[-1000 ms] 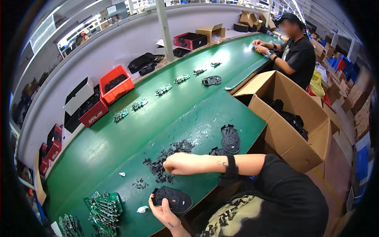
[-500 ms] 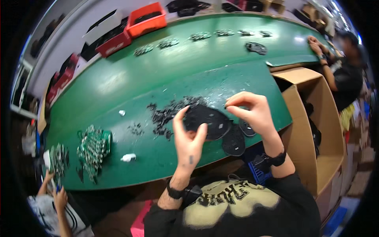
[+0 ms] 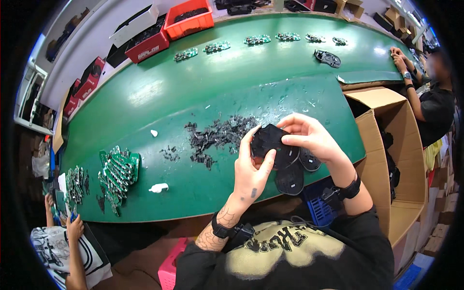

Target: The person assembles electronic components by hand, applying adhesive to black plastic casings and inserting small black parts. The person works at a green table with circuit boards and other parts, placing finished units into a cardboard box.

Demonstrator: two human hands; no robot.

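Between both hands, above the near side of the green table (image 3: 188, 208), a black plastic shell (image 3: 267, 140) is held. My left hand (image 3: 251, 174) grips its left side, thumb and fingers bent round the edge. My right hand (image 3: 311, 137) presses its thumb and fingers on the upper right edge of the shell; whether a small piece sits between those fingertips is hidden. Just below and to the right lie similar rounded shells, one black shell (image 3: 290, 180) near the table edge and another shell (image 3: 310, 160) beside it. Small black scraps (image 3: 220, 134) are heaped behind my left hand.
Green circuit boards (image 3: 118, 176) are stacked at the left; several more boards (image 3: 257, 39) line the far side. A white bottle (image 3: 158, 188) lies nearby. A cardboard box (image 3: 382, 159) stands at right, a red bin (image 3: 188, 19) at the back. Co-workers sit left and right.
My right hand, earlier pinched and apart from the shell, has come down onto its edge. The shell has turned in my left hand. The whole view has shifted slightly.
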